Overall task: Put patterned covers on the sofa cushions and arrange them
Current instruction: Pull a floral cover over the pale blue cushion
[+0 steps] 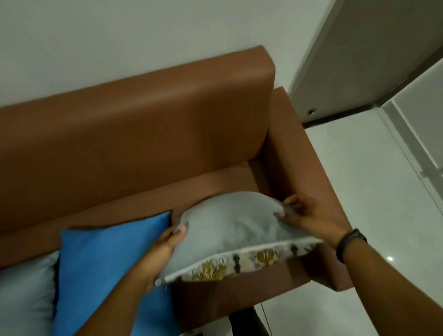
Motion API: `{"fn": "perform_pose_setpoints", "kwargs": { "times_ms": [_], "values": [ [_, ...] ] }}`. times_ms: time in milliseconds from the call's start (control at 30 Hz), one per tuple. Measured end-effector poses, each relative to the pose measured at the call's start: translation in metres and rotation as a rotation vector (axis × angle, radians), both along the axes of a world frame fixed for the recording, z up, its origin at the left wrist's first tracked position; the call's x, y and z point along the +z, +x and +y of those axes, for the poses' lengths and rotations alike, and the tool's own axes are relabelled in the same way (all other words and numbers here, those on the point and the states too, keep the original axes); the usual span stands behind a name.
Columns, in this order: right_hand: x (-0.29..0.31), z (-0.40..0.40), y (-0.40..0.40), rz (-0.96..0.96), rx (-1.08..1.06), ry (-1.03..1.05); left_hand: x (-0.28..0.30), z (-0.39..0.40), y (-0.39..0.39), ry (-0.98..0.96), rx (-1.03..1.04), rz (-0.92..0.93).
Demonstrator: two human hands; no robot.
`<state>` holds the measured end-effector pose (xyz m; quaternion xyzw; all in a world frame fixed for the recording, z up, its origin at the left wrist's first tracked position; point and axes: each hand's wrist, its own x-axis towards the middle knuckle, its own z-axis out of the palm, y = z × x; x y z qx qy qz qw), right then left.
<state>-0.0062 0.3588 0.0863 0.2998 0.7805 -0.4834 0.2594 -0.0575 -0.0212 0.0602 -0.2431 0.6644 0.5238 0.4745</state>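
Over the sofa (pixel 120 139) seat's right end: covered cushion (pixel 229 229) pinched at both sides by left hand (pixel 165 245) and right hand (pixel 310 217). Best lowered level, patterned face turned outward.

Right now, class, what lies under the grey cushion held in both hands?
Under the grey cushion its patterned underside shows along the near edge, with the brown sofa seat below. The rest of the pattern is hidden.

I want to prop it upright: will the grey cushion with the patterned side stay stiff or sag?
The grey cushion probably sags: it domes between the left hand and right hand. Likely light, since only fingertips pinch its edges. It may slump without the sofa backrest.
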Motion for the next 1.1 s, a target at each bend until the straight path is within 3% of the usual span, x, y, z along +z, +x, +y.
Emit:
{"fn": "perform_pose_setpoints", "kwargs": {
  "times_ms": [67, 167, 267, 367, 467, 600, 700, 800, 867, 967, 1033, 1100],
  "values": [
    [0.014, 0.007, -0.037, 0.003, -0.101, -0.050, 0.017, 0.003, -0.039, 0.128, 0.128, -0.096],
    [0.027, 0.012, -0.091, -0.020, -0.239, -0.159, 0.024, 0.009, -0.095, 0.194, 0.282, -0.088],
    [0.018, 0.017, -0.137, 0.115, -0.417, -0.211, 0.024, 0.030, -0.141, 0.203, 0.381, -0.057],
    [-0.011, 0.008, -0.175, 0.234, -0.414, -0.193, 0.013, 0.048, -0.170, 0.169, 0.426, 0.011],
    [-0.040, -0.002, -0.201, 0.300, -0.355, -0.179, 0.002, 0.060, -0.181, 0.041, 0.330, 0.083],
    [-0.073, -0.008, -0.216, 0.330, -0.224, -0.113, -0.032, 0.071, -0.178, -0.368, -0.007, 0.239],
    [-0.087, -0.008, -0.225, 0.356, -0.140, 0.015, -0.052, 0.079, -0.168, -0.311, 0.099, 0.281],
    [-0.088, -0.019, -0.207, 0.466, -0.136, 0.264, -0.058, 0.088, -0.141, -0.415, 0.284, 0.538],
    [-0.087, -0.037, -0.171, 0.603, -0.031, 0.544, -0.057, 0.096, -0.112, -0.701, 0.119, 0.893],
    [-0.101, -0.066, -0.122, 0.764, 0.552, 0.704, -0.068, 0.120, -0.082, -0.804, -0.643, 1.342],
    [-0.118, -0.062, -0.115, 0.726, 0.825, 0.790, -0.079, 0.125, -0.086, -0.826, -1.036, 1.337],
    [-0.131, -0.038, -0.123, 0.571, 0.748, 0.838, -0.088, 0.107, -0.105, -0.900, -1.101, 1.158]
  ]
}}
